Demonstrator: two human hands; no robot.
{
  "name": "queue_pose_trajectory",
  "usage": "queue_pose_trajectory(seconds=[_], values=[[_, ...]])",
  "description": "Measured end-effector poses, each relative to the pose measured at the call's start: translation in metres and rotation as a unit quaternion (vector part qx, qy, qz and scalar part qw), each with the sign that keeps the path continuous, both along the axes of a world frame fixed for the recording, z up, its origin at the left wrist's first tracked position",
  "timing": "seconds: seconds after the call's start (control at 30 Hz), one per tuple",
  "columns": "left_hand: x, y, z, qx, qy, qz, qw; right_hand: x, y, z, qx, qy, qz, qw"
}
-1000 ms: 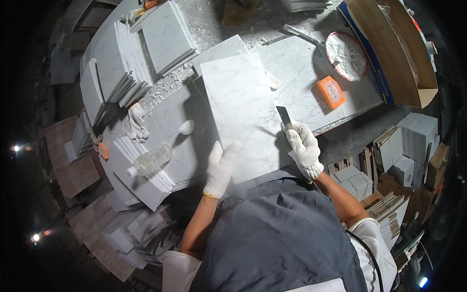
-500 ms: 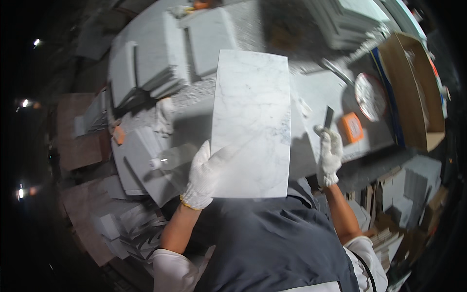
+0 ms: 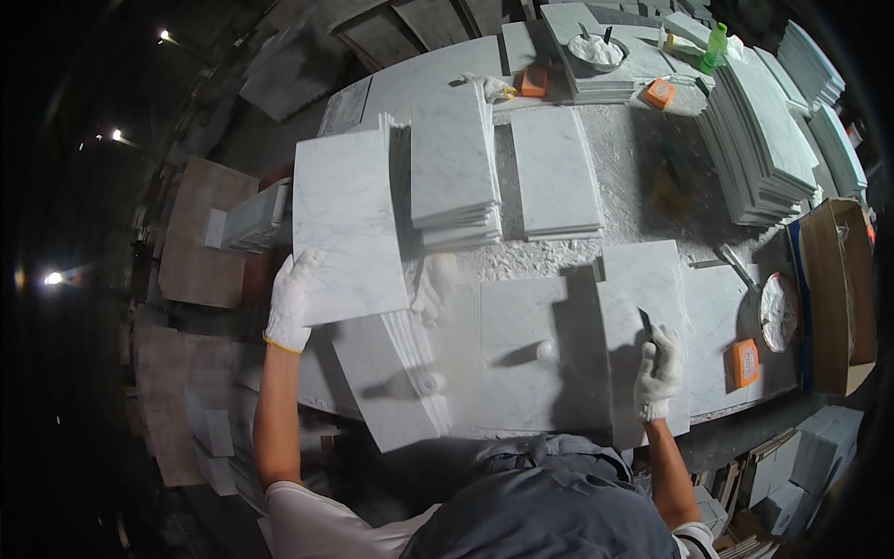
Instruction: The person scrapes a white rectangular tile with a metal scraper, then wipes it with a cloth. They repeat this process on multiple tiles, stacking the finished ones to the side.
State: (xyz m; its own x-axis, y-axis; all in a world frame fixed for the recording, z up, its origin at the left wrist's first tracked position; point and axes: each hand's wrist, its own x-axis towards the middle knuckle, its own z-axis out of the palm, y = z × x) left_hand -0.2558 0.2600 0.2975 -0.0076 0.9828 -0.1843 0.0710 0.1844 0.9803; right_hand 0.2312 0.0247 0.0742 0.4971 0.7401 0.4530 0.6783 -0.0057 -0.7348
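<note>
My left hand, in a white knit glove, is closed on the near left edge of a white marble tile with grey veins. That tile is over a stack at the left; I cannot tell whether it rests on it. My right hand, gloved too, grips a small scraper whose dark flat blade points away from me. Beneath it lies another marble tile on the table. A fanned stack of tiles sits between my hands, nearer the left, with a clear bottle on it.
Tile stacks stand mid-table and at the far right. Right of my right hand are an orange box, a round dish of white paste and a cardboard box. A bowl of white paste and a green bottle stand at the back.
The marble tile in my left hand has moved from in front of my body to the far left. My right hand still has the scraper, now over a tile. The view has shifted, showing more table.
</note>
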Motion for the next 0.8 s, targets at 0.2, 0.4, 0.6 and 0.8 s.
queue_pose_trajectory(seconds=[0.2,0.4,0.6,0.8], values=[[-0.081,0.115,-0.069,-0.035,-0.037,0.035,0.998,-0.002,-0.001,-0.013,-0.044,-0.056,-0.071,0.995],[-0.093,0.197,-0.115,-0.050,-0.068,0.038,0.996,-0.005,0.001,-0.009,-0.071,-0.082,-0.058,0.992],[-0.101,0.229,-0.142,-0.076,-0.057,0.041,0.995,-0.008,0.002,-0.010,-0.098,-0.121,-0.079,0.985],[-0.116,0.239,-0.131,-0.008,0.322,0.052,0.945,-0.004,-0.001,-0.022,-0.074,-0.100,-0.054,0.991]])
